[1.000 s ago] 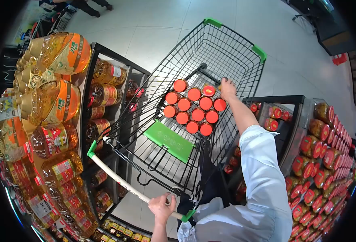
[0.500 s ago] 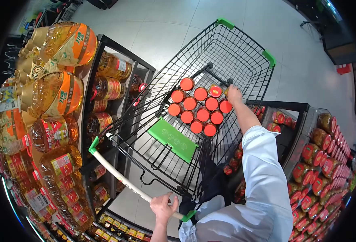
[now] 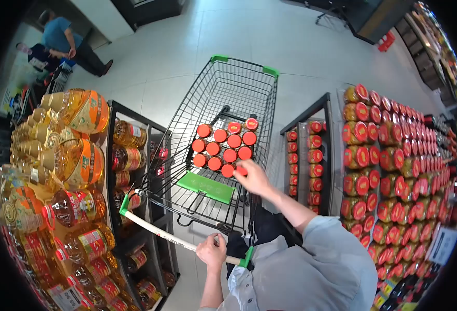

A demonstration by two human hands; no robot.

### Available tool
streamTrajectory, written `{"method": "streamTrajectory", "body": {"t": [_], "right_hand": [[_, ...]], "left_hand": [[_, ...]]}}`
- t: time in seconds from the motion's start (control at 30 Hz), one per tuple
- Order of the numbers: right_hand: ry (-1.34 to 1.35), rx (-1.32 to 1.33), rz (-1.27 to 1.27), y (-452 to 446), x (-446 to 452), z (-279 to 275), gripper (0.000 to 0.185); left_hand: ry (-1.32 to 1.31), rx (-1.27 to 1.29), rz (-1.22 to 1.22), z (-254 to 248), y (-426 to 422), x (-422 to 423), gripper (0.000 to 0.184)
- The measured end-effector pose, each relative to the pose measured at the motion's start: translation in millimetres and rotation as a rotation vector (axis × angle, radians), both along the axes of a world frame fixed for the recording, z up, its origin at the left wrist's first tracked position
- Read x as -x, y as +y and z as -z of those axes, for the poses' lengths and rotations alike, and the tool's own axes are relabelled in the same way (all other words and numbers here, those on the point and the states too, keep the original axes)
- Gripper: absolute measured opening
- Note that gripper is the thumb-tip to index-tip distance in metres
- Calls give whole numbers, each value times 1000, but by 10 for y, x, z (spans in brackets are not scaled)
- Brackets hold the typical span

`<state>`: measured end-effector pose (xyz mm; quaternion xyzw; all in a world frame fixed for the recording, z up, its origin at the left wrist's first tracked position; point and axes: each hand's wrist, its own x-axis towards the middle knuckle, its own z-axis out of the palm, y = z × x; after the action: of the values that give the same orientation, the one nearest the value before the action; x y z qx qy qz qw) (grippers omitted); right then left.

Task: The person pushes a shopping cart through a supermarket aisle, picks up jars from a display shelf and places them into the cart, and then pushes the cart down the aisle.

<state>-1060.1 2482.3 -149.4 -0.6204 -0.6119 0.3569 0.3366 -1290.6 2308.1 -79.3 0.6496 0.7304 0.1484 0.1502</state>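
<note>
The left hand [image 3: 212,250] is curled around the pale handle [image 3: 162,234] of the cart, near its right end, thumb and forefinger bent close together on top. The right hand [image 3: 253,179] reaches down into the cart [image 3: 187,111], its fingers bent over a red lid at the near right corner of a group of jars [image 3: 220,136]; the fingertips touch the lid, but whether they grip it I cannot tell. The jars stand upright on the cart's wire floor, packed side by side in uneven rows, all with red lids; two at the far side show yellow marks on top. The green flap [image 3: 206,187] lies between the jars and the handle, and green caps [image 3: 270,71] cover the far corners of the basket. Left of the cart, big oil bottles [image 3: 86,161] are stacked beside a black rack [image 3: 109,150] that holds more bottles on their sides. To the right, a second rack [image 3: 328,150] and a tall stack of red-lidded jars [image 3: 359,158] line the aisle. Two people [image 3: 58,36] are at the far left, well apart from the cart, on the tiled floor [image 3: 153,54].
</note>
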Motion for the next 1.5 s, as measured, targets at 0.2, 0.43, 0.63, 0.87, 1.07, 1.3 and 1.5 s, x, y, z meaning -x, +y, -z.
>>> {"method": "streamTrajectory", "body": {"t": [0.2,0.43,0.63,0.87,1.07,1.3,1.5], "right_hand": [[-202,-135,60,-1608,321,-483,23],[-204,61,351,-2529,584,-800,25],[-180,11,714,-3199,903,-810,29],[-243,45,1052,-3773,660,-877,31],[-334,-80,1360,-3748,-169,-1098,56],[-617,-146,1419,-3254,-1184,-1067,87],[-705,32,1437,-3054,-1395,-904,91]], "left_hand": [[-87,-57,142,96,-92,110,12],[-133,35,461,40,-103,269,14],[-63,197,667,123,-7,381,28],[-75,144,806,203,50,404,28],[-68,183,781,182,48,379,34],[-77,170,698,96,4,346,36],[-41,202,615,-12,-23,289,35]]}}
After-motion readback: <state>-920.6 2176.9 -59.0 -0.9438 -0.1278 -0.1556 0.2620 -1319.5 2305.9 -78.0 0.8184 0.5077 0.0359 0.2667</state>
